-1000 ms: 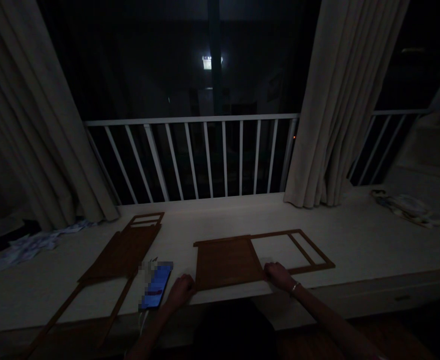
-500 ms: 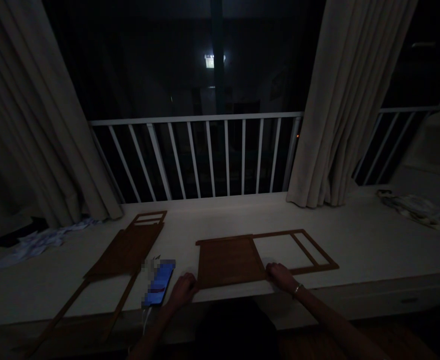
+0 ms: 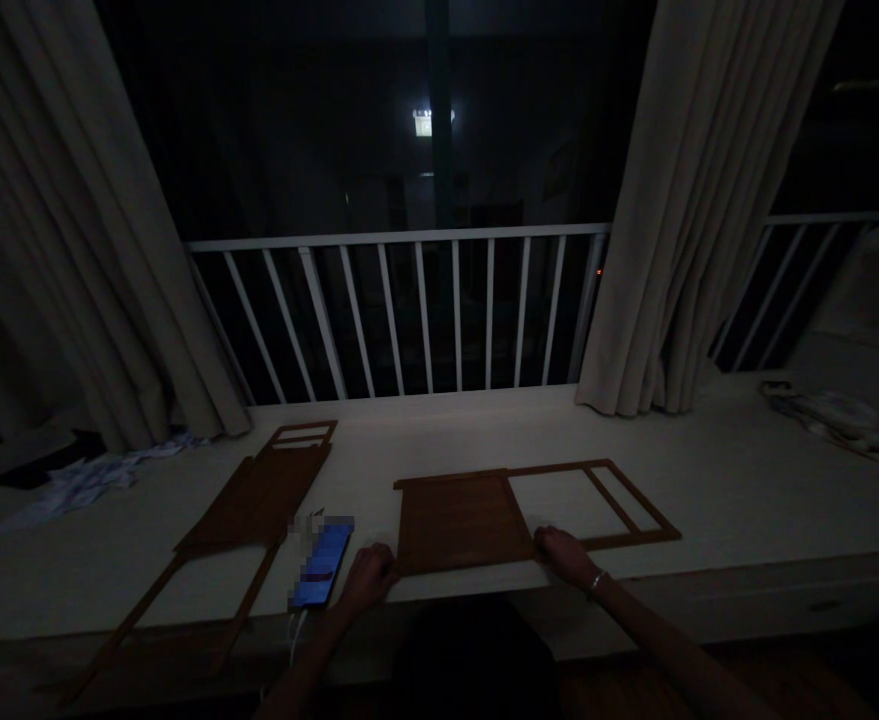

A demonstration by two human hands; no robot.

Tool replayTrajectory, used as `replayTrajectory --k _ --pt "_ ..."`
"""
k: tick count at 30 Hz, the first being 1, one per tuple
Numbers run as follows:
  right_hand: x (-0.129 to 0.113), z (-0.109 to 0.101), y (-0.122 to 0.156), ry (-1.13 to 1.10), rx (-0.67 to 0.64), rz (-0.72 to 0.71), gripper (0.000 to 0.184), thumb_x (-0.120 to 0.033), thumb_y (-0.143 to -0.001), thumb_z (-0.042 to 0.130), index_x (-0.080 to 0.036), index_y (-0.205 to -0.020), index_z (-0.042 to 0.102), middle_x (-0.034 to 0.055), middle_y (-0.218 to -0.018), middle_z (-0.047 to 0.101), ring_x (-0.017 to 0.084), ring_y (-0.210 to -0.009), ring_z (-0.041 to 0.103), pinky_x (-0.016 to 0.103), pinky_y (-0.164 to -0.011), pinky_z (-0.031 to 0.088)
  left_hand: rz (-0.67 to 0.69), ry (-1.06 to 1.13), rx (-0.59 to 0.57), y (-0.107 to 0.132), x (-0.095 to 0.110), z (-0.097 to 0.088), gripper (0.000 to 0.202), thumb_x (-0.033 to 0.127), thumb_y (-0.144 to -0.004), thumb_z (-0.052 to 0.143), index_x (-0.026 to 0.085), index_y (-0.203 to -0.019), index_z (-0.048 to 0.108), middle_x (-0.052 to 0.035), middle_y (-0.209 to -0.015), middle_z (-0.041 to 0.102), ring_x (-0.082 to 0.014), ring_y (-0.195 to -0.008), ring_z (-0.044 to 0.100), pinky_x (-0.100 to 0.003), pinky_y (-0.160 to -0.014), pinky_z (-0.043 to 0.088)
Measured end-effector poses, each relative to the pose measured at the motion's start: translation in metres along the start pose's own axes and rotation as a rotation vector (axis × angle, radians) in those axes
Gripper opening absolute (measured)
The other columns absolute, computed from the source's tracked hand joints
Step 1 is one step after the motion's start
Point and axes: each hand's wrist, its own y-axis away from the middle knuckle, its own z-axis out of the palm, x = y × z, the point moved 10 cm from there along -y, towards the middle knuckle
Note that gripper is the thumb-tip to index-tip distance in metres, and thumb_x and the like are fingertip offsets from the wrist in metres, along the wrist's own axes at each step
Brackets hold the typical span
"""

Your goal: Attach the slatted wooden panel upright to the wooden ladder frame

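the wooden frame [image 3: 458, 520] lies flat on the pale bench [image 3: 746, 480], close to its front edge. the left hand [image 3: 368, 578] touches the frame's near left corner and the right hand [image 3: 563, 553] its near right corner. it is too dark to tell whether the fingers clasp it or only rest there. a lit phone [image 3: 321, 565] lies just beside the left hand.

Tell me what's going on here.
A person is at a pale ledge by a dark window. The left hand is at the near left corner of a flat brown wooden panel lying there; the right hand rests on its near edge. A second panel lies to the left, a lit phone between them.
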Motion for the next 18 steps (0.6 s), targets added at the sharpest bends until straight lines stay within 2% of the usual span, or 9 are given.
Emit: replayTrajectory --k 8,15,18 --pt "0.007 0.012 -0.004 0.016 0.011 -0.010 0.025 -0.011 -0.074 0.042 -0.016 -0.095 0.055 0.0107 -0.095 0.059 0.021 -0.092 0.052 0.027 -0.075 0.033 -0.045 0.023 -0.045 0.005 0.011 -0.010 0.014 0.026 -0.070 0.049 0.019 -0.079 0.057 -0.0047 -0.092 0.055 -0.0213 -0.096 0.044 -0.032 -0.083 0.028" --pt "0.010 0.019 -0.007 0.021 0.058 -0.064 0.021 -0.013 -0.075 0.043 -0.014 -0.092 0.056 0.0102 -0.092 0.059 0.020 -0.089 0.053 0.025 -0.073 0.033 -0.060 -0.034 -0.082 -0.001 -0.002 0.002 0.016 0.026 -0.068 0.051 0.018 -0.081 0.056 -0.0043 -0.093 0.055 -0.0197 -0.093 0.046 -0.029 -0.079 0.030" --pt "0.012 0.020 -0.009 0.021 0.058 -0.046 0.021 -0.014 -0.075 0.043 -0.013 -0.092 0.056 0.0107 -0.090 0.059 0.020 -0.085 0.054 0.026 -0.071 0.033 -0.055 -0.078 -0.121 -0.003 -0.003 0.005 0.019 0.026 -0.067 0.051 0.018 -0.083 0.055 -0.0037 -0.092 0.054 -0.0186 -0.090 0.048 -0.028 -0.077 0.031"
